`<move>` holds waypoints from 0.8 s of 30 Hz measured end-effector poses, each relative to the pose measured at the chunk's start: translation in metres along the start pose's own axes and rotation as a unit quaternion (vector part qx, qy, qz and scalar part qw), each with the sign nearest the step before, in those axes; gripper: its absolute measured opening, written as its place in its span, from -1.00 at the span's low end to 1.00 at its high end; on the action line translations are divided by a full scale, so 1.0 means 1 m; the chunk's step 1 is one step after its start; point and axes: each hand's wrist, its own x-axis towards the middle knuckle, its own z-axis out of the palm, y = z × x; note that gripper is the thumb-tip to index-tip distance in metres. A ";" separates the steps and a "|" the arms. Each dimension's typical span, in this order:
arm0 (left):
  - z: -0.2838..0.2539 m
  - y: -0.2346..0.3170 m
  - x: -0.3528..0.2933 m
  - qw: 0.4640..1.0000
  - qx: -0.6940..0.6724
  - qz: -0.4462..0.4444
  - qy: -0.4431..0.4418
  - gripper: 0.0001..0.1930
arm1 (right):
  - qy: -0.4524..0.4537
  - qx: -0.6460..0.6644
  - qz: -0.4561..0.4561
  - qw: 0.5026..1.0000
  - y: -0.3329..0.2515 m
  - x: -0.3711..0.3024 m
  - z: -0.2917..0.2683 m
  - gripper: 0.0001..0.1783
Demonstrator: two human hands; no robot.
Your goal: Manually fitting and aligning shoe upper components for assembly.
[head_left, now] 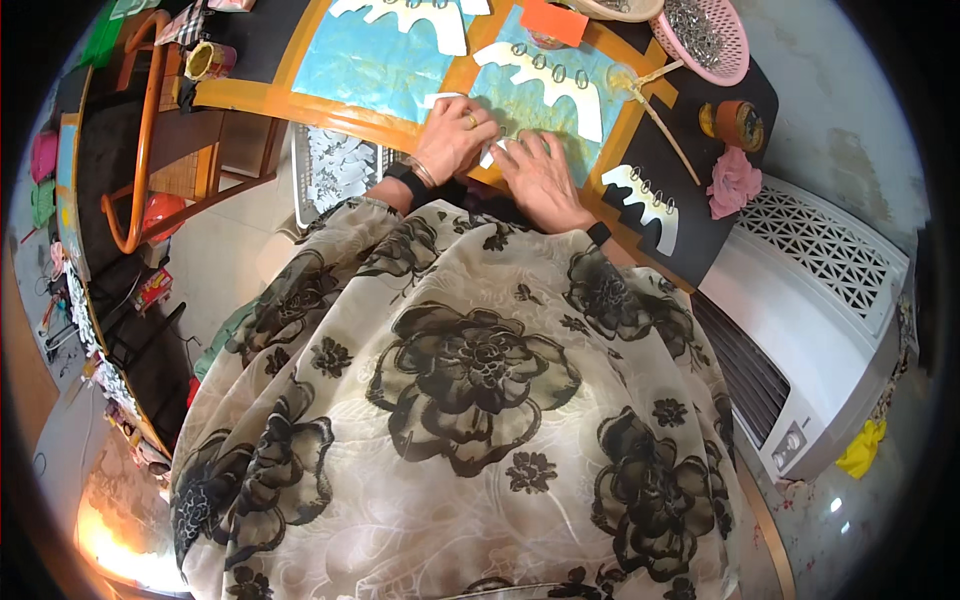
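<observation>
At the table's near edge both hands work close together on a white cut-out piece [490, 154], mostly hidden by the fingers. My left hand [455, 138], with a ring and a dark wristband, is closed on its left part. My right hand [542, 178] has its fingertips bent onto the right side of the piece. Just beyond them, on a blue sheet [490, 95], lies a white scalloped piece [580, 100] with metal rings along its edge. Another such piece [425, 25] lies on the left blue sheet [350, 70]. A smaller ringed piece [650, 205] is right of my right hand.
A pink basket [742, 40] of metal rings stands far right, near an orange card [553, 22], a brush [660, 125], a brown jar [738, 126] and a pink flower [734, 184]. A white tray of cut pieces [340, 165] sits below left; a white heater [800, 300] is right.
</observation>
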 end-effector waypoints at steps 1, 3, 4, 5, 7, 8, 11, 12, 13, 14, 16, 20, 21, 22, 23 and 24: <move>0.001 0.001 0.004 1.000 0.004 0.008 -0.009 -0.82 | -0.016 0.008 0.003 1.000 0.004 0.000 -0.003 -0.55; 0.002 0.002 0.004 1.000 0.007 0.015 -0.021 -0.81 | -0.010 0.003 0.002 1.000 0.007 -0.004 0.000 -0.54; 0.002 0.002 0.000 0.999 0.008 0.026 -0.019 -0.80 | -0.004 0.003 0.002 1.000 0.006 -0.007 0.003 -0.54; 0.003 0.002 -0.004 0.999 0.009 0.037 -0.017 -0.78 | -0.006 0.006 0.002 1.000 0.007 -0.009 0.005 -0.54; 0.000 0.006 -0.007 0.998 0.003 0.054 -0.030 -0.76 | 0.011 0.037 0.002 0.999 0.013 -0.016 0.004 -0.55; -0.003 0.007 -0.009 0.996 -0.001 0.074 -0.042 -0.74 | 0.007 0.039 0.003 0.999 0.014 -0.020 0.004 -0.55; -0.007 0.012 -0.014 0.992 0.020 0.092 -0.083 -0.65 | 0.010 0.067 0.026 0.997 0.018 -0.029 0.004 -0.57; -0.007 0.014 -0.017 0.992 0.018 0.089 -0.086 -0.65 | 0.008 0.070 0.027 0.997 0.018 -0.031 0.003 -0.58; -0.006 0.015 -0.018 0.992 0.015 0.089 -0.093 -0.64 | 0.006 0.073 0.028 0.997 0.017 -0.033 0.004 -0.58; -0.006 0.017 -0.020 0.991 0.012 0.089 -0.100 -0.62 | 0.004 0.077 0.027 0.997 0.016 -0.035 0.004 -0.58; -0.010 0.018 -0.024 0.990 0.012 0.086 -0.110 -0.62 | 0.030 0.065 0.010 0.997 0.018 -0.035 0.004 -0.60; -0.017 0.016 -0.036 0.988 0.029 0.073 -0.133 -0.62 | 0.016 0.074 -0.007 0.997 0.010 -0.030 0.004 -0.62; -0.019 0.019 -0.034 0.988 0.029 0.069 -0.134 -0.63 | 0.017 0.072 -0.009 0.997 0.010 -0.030 0.003 -0.63; -0.022 0.021 -0.034 0.988 0.032 0.065 -0.135 -0.63 | 0.017 0.069 -0.012 0.997 0.010 -0.029 0.003 -0.63; -0.026 0.023 -0.035 0.988 0.031 0.054 -0.138 -0.63 | 0.016 0.081 -0.018 0.996 0.010 -0.027 0.002 -0.63; -0.034 0.024 -0.043 0.988 0.028 0.045 -0.148 -0.63 | 0.018 0.087 -0.018 0.996 0.001 -0.024 0.004 -0.63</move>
